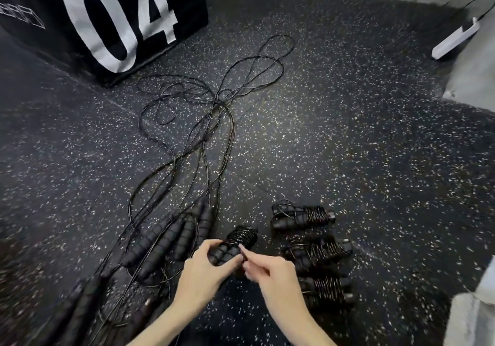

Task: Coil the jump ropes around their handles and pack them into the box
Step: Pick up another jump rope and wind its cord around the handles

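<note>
Both forearms enter from the bottom edge. Left hand (pixel 206 265) curls round a jump rope bundle (pixel 235 241), handles together, cord coiled near the top. Right hand (pixel 267 268) pinches something thin at the bundle's side — probably the cord's loose end, though blur hides it.

Step in hand: finishing this coil. Next move likely calls for tucking the end under a turn so it holds.

Three finished bundles (pixel 316 249) lie just right of the hands. Uncoiled handles (pixel 171 235) lie left, their cords (pixel 214 109) trailing away tangled across the speckled floor (pixel 348 144).

Beyond — a black block marked "04" (pixel 107 18); whether it is the packing box cannot be told.
</note>
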